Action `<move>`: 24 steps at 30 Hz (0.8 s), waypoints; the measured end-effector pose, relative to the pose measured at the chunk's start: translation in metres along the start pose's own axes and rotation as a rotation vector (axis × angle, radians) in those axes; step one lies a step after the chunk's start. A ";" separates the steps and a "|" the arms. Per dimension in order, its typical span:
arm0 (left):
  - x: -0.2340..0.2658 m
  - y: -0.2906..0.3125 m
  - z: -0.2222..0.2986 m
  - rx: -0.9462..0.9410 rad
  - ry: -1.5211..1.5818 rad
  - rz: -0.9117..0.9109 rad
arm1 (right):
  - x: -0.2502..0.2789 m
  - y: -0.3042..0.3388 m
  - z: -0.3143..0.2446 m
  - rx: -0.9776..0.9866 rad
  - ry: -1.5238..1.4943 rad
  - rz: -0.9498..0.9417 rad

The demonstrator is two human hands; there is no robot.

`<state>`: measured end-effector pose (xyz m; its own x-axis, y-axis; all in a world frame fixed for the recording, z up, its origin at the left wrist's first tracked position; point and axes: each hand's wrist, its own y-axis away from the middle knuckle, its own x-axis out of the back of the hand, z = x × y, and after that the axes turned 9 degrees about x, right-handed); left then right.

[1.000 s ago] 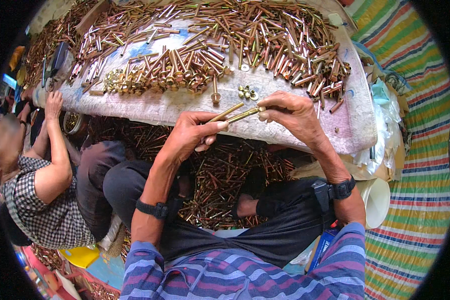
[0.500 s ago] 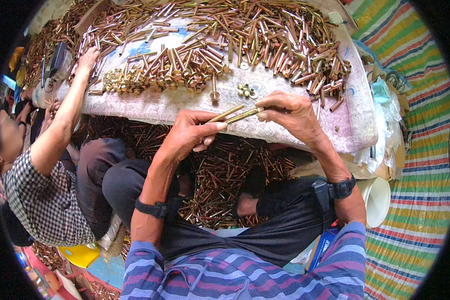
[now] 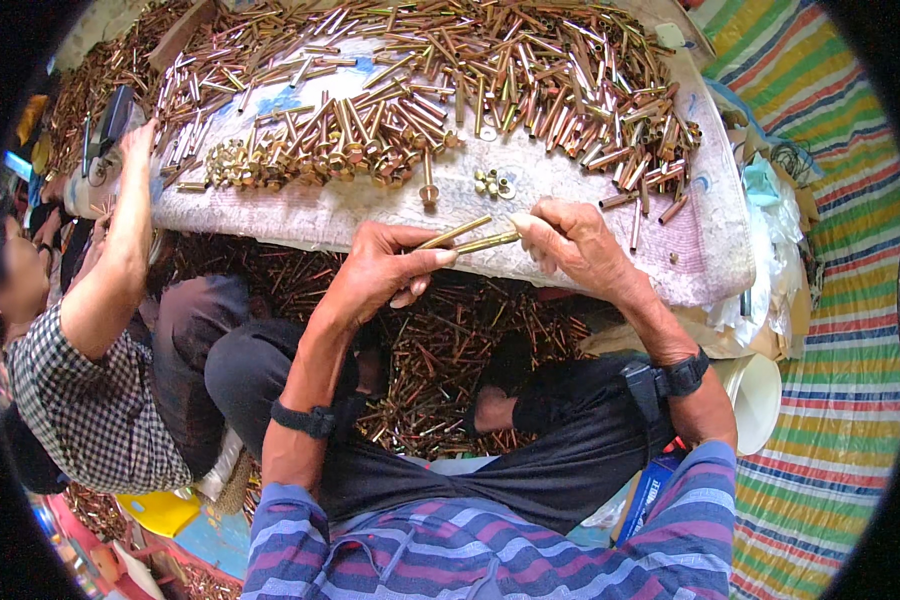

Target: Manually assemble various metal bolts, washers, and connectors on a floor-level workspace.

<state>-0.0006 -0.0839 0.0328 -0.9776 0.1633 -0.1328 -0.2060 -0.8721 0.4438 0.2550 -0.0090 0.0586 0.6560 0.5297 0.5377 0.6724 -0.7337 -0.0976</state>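
Here, the left hand (image 3: pixel 385 265) is pinching two slim brass-coloured rods between thumb and bent fingers, holding them over the near edge of the cloth-covered table (image 3: pixel 300 215). The upper rod (image 3: pixel 460 231) is slanting up to the right; the lower rod (image 3: pixel 488 242) is lying just beside it at a flatter angle and is reaching farther toward the right hand (image 3: pixel 570 240). That hand is hovering by the lower rod's tip, with thumb and forefinger close together; whether they are touching the rod or gripping something small is impossible to make out.

Just beyond the rods, a few small nuts (image 3: pixel 488 184) are lying in a cluster near the table's near edge. To their left, a single flange bolt (image 3: pixel 429 185) is showing its head toward that edge, and farther left a heap of flange bolts (image 3: pixel 345 150) is spreading with heads facing the same way. Metal tubes (image 3: pixel 600 140) are covering much of the table's right part, a few lying loose toward its near right corner.

At the table's left end, a co-worker in a checked shirt (image 3: pixel 100 400) is stretching out an arm. More metal pieces (image 3: pixel 435 375) are lying below the near edge, and a white bucket (image 3: pixel 755 405) is standing off the near right corner.
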 end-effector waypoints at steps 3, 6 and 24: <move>0.003 -0.003 -0.005 -0.002 0.005 -0.002 | -0.002 -0.002 0.003 -0.014 0.010 -0.016; 0.005 -0.005 -0.006 -0.005 0.011 0.004 | -0.001 -0.004 0.001 0.033 0.071 -0.038; -0.002 -0.003 -0.002 0.049 0.006 -0.007 | -0.002 -0.003 0.012 0.108 -0.107 -0.073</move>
<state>0.0016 -0.0822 0.0299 -0.9760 0.1663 -0.1408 -0.2145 -0.8475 0.4855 0.2553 -0.0025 0.0473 0.6331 0.6264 0.4549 0.7488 -0.6446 -0.1545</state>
